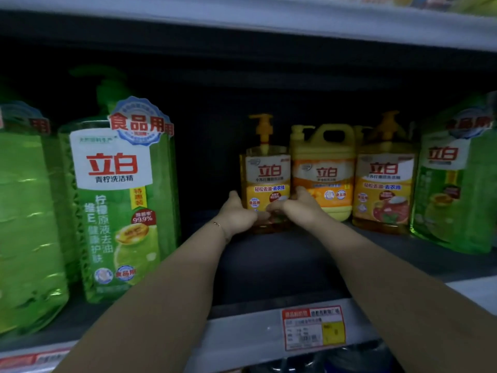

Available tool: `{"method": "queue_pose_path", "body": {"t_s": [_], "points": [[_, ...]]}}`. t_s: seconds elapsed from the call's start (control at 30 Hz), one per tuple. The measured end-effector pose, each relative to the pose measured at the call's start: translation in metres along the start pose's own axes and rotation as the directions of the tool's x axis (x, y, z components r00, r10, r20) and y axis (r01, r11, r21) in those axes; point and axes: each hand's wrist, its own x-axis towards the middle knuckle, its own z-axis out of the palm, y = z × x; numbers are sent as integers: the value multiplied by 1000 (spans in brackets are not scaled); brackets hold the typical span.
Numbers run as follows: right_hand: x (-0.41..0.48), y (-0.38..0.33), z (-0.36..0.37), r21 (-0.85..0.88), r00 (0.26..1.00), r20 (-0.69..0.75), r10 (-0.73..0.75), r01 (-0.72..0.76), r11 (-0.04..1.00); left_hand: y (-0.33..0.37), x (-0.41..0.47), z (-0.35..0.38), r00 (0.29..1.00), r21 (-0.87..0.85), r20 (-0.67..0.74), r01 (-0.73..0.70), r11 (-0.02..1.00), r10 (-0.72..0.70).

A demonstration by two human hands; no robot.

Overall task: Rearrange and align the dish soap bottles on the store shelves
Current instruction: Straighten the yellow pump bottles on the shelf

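bottle amber, yellow pump, white-orange label

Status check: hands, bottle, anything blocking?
Left hand and right hand both grip the yellow pump bottle. Upright, far back on shelf. Yellow jug crowds its right side.

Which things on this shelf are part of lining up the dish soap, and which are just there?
Job: pump bottle gripped by left hand and right hand; yellow jug; second pump bottle; large green bottle; green bottle at right.
Just there: price tag; bracelet; upper shelf.
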Motion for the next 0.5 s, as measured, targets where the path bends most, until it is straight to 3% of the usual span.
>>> {"method": "queue_pose_path", "body": {"t_s": [0.13, 0.33, 0.5], "points": [[-3, 2, -5, 24, 997, -32, -70, 71, 997, 0, -3, -4, 1000, -100, -11, 6, 995, -8], [-7, -1, -12, 109, 990, 142, -18, 2, 994, 2, -4, -5, 999, -115, 43, 21, 993, -17], [-4, 0, -16, 70, 969, 244, -25, 9, 998, 4, -7, -8, 999, -81, 35, -2, 997, 5]]}}
